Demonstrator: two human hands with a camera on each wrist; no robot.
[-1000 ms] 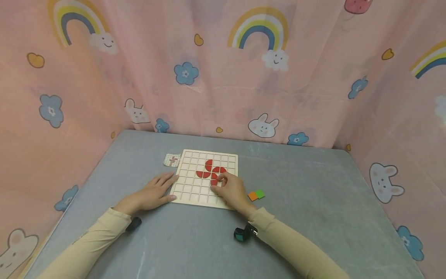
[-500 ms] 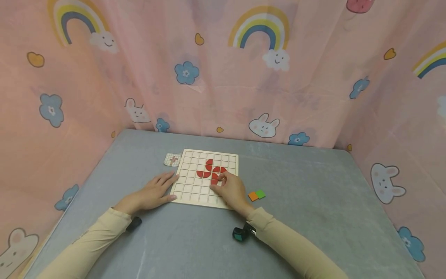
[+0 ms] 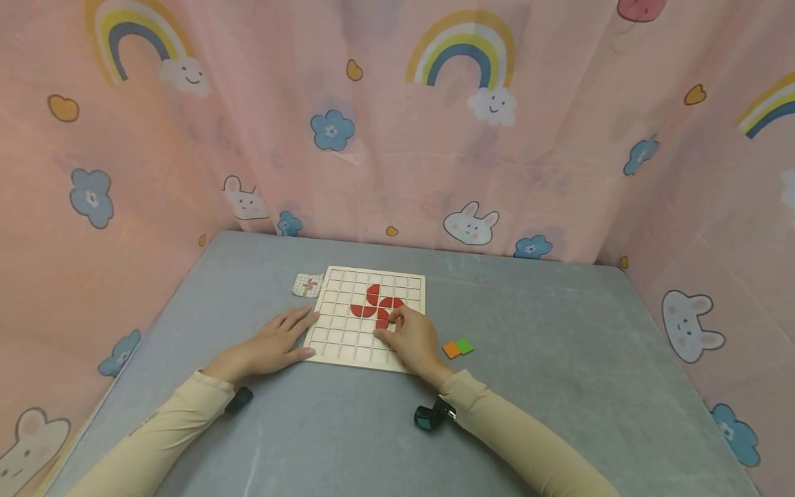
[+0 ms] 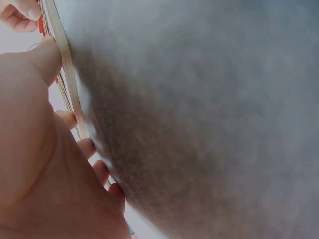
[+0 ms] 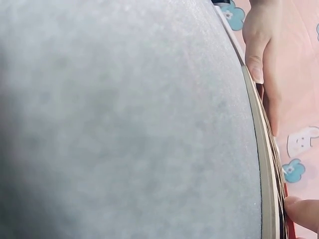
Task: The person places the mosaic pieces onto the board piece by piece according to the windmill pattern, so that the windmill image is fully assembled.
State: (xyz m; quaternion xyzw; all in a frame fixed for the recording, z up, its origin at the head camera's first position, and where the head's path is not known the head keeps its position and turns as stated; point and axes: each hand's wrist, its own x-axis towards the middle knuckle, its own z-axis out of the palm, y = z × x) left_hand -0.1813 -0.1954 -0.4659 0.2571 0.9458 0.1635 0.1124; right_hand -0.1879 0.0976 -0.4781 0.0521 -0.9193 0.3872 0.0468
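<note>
A square light-wood board (image 3: 338, 338) with a grid of cells lies on the table. Red quarter-circle tiles (image 3: 373, 295) form a pinwheel near its middle. My right hand (image 3: 416, 342) bends over the board's right part, thumb and index finger pinching a red tile (image 3: 381, 322) at the pinwheel's lower arm; the fingers partly cover it. In the right wrist view the thumb (image 5: 301, 211) touches the red piece. My left hand (image 3: 270, 343) lies at the board's left edge, fingers extended, with fingertips and thumb on the rim. The left wrist view shows its fingers (image 4: 87, 148) along the board's side.
A small pattern card (image 3: 307, 285) with a red pinwheel on a grid lies left of the board's far corner. Right of the board lie an orange tile (image 3: 452, 350) and a green tile (image 3: 464, 346). A pink printed curtain (image 3: 397, 172) surrounds the grey table (image 3: 596, 373).
</note>
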